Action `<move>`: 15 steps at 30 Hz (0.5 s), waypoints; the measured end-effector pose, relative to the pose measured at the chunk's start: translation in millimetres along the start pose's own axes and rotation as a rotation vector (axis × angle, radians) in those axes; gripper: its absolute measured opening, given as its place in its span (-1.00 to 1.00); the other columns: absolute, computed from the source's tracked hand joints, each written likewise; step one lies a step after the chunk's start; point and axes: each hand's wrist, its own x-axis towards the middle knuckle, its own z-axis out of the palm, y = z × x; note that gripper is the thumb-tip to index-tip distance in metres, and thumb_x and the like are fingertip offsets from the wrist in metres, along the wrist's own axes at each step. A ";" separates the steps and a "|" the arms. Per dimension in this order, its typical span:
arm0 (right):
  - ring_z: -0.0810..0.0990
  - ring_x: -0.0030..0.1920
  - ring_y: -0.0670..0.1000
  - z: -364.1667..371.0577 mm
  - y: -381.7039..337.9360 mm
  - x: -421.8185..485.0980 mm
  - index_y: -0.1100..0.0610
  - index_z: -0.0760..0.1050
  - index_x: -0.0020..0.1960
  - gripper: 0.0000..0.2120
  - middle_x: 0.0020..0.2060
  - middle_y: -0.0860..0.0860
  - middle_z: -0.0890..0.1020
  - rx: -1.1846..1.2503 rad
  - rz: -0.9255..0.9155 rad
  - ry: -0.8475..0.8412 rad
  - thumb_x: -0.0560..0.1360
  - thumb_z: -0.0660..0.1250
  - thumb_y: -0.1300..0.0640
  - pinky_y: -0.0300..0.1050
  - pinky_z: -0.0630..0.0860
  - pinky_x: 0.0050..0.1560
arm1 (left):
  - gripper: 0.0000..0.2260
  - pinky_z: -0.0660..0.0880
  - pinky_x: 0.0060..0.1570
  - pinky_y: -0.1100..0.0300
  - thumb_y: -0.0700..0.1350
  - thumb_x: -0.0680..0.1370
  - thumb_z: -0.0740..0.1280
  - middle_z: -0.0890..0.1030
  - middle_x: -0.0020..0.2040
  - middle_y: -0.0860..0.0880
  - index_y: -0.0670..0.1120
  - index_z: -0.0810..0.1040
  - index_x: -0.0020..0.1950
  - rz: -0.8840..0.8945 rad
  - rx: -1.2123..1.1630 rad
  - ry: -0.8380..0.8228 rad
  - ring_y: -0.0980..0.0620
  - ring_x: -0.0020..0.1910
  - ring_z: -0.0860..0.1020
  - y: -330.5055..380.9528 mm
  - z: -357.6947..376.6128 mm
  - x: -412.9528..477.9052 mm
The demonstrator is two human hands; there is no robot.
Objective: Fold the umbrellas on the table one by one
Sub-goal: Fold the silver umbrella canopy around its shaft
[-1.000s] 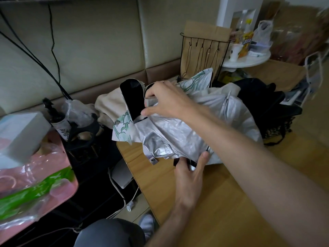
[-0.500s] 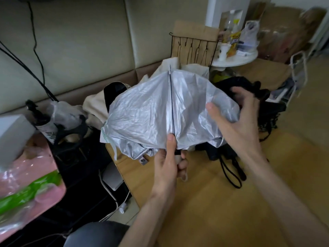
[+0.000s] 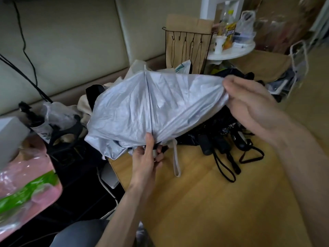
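My left hand (image 3: 146, 161) sits low in the middle of the frame. Its fingers are curled round the handle end of the silver umbrella (image 3: 128, 111), and the thumb lies straight up along the bottom of a dark rib (image 3: 149, 104). The canopy is half open and crumpled, held up above the near left corner of the table (image 3: 204, 207). It spreads from left of centre across to the right. A white strap (image 3: 176, 163) hangs from under it, just right of my left hand, and its loop lies on the wood.

At the right end of the canopy my right hand (image 3: 252, 111) has its fingertips bunched on the fabric's edge and pinches it. The hand is blurred, so I cannot make out more of the grip.

Across the rest of the frame, a pink bag (image 3: 23, 186) with a green band fills the lower left corner. Above it stands a spray bottle (image 3: 26, 111) with a black head. The black umbrellas (image 3: 220, 139) lie in a heap on the table right of centre, below my right hand, with their wrist loops trailing towards me. At upper centre, behind the canopy, a wire rack (image 3: 187, 47) stands in front of a brown paper bag (image 3: 188, 22). To the right of that, a round white shelf (image 3: 236, 50) carries a white cup (image 3: 219, 44).
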 end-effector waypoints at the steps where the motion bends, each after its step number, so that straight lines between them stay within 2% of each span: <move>1: 0.53 0.18 0.12 2.3 0.2 2.2 0.26 0.54 0.10 -0.76 0.07 0.19 0.58 0.096 0.010 0.003 0.72 0.23 0.09 0.05 0.41 0.38 | -0.60 0.20 -0.47 0.30 0.29 0.47 0.39 0.45 -0.27 0.01 -0.03 0.53 0.01 -0.006 -0.008 -0.002 0.13 -0.39 0.30 -1.9 0.4 0.4; 2: 0.52 0.19 0.17 3.4 1.6 4.6 0.28 0.51 0.17 -0.73 0.10 0.24 0.55 0.125 0.031 0.014 0.72 0.23 0.06 0.11 0.38 0.43 | -0.62 0.21 -0.48 0.30 0.28 0.47 0.41 0.44 -0.27 0.01 -0.01 0.54 0.00 -0.014 -0.017 -0.004 0.13 -0.39 0.29 -3.3 0.7 0.7; 4: 0.60 0.21 0.19 4.5 0.8 5.8 0.30 0.54 0.19 -0.54 0.14 0.22 0.64 -0.053 0.094 0.025 0.64 0.32 -0.14 0.05 0.48 0.37 | -0.68 0.19 -0.49 0.30 0.25 0.51 0.41 0.40 -0.29 0.02 0.01 0.53 -0.03 -0.029 -0.026 -0.004 0.14 -0.39 0.27 -5.1 0.9 1.7; 6: 0.71 0.11 0.00 4.4 -4.0 4.4 0.10 0.63 0.15 -0.45 0.03 -0.04 0.75 -0.365 0.182 -0.055 0.38 0.46 -0.29 -0.14 0.62 0.12 | -0.71 0.18 -0.49 0.30 0.21 0.56 0.40 0.38 -0.30 0.03 0.01 0.51 -0.04 -0.032 -0.027 0.008 0.14 -0.40 0.27 -5.0 -0.1 2.9; 7: 0.74 0.03 -0.03 3.6 -5.9 3.0 0.08 0.65 0.14 -0.42 -0.02 -0.07 0.76 -0.492 0.229 -0.129 0.29 0.51 -0.29 -0.17 0.65 0.04 | -0.72 0.18 -0.49 0.30 0.20 0.57 0.39 0.38 -0.31 0.04 0.00 0.51 -0.03 -0.030 -0.025 0.016 0.15 -0.40 0.26 -4.8 -0.8 3.7; 9: 0.74 -0.17 -0.06 0.6 -3.5 1.5 0.17 0.71 0.00 -0.54 -0.17 -0.05 0.77 -0.606 0.262 -0.228 0.32 0.59 -0.19 -0.20 0.64 -0.11 | -0.72 0.16 -0.47 0.30 0.20 0.60 0.38 0.37 -0.31 0.04 -0.01 0.51 0.02 -0.024 -0.018 0.029 0.15 -0.40 0.26 -5.1 -1.8 5.3; 10: 0.70 -0.27 -0.10 0.9 -2.5 0.9 0.20 0.71 -0.10 -0.64 -0.26 -0.04 0.75 -0.571 0.244 -0.233 0.38 0.59 -0.10 -0.27 0.58 -0.19 | -0.71 0.16 -0.47 0.29 0.19 0.61 0.37 0.37 -0.31 0.04 -0.02 0.51 0.04 -0.025 -0.014 0.038 0.15 -0.40 0.25 -5.5 -1.7 5.6; 11: 0.69 -0.28 -0.13 0.2 -1.5 -0.3 0.22 0.70 -0.16 -0.72 -0.29 -0.02 0.74 -0.505 0.217 -0.226 0.44 0.57 -0.01 -0.32 0.55 -0.20 | -0.72 0.16 -0.47 0.29 0.19 0.61 0.37 0.37 -0.32 0.04 -0.02 0.50 0.05 -0.026 -0.014 0.046 0.14 -0.40 0.25 -6.1 -1.3 5.6; 13: 0.75 -0.10 0.00 -3.1 0.8 -1.6 0.27 0.69 -0.05 -0.75 -0.15 0.11 0.76 -0.342 0.170 -0.215 0.50 0.51 0.06 -0.23 0.63 -0.02 | -0.72 0.16 -0.48 0.29 0.18 0.60 0.38 0.35 -0.33 0.04 -0.02 0.48 -0.01 -0.024 -0.022 0.056 0.14 -0.41 0.25 -7.3 -0.6 5.3; 15: 0.73 0.08 0.10 -6.4 2.2 -2.2 0.35 0.63 0.12 -0.62 0.02 0.19 0.75 -0.196 0.159 -0.252 0.51 0.45 0.05 -0.13 0.63 0.17 | -0.71 0.15 -0.49 0.29 0.18 0.58 0.40 0.35 -0.33 0.03 -0.01 0.45 -0.05 -0.019 -0.031 0.065 0.13 -0.41 0.24 -7.6 0.4 4.9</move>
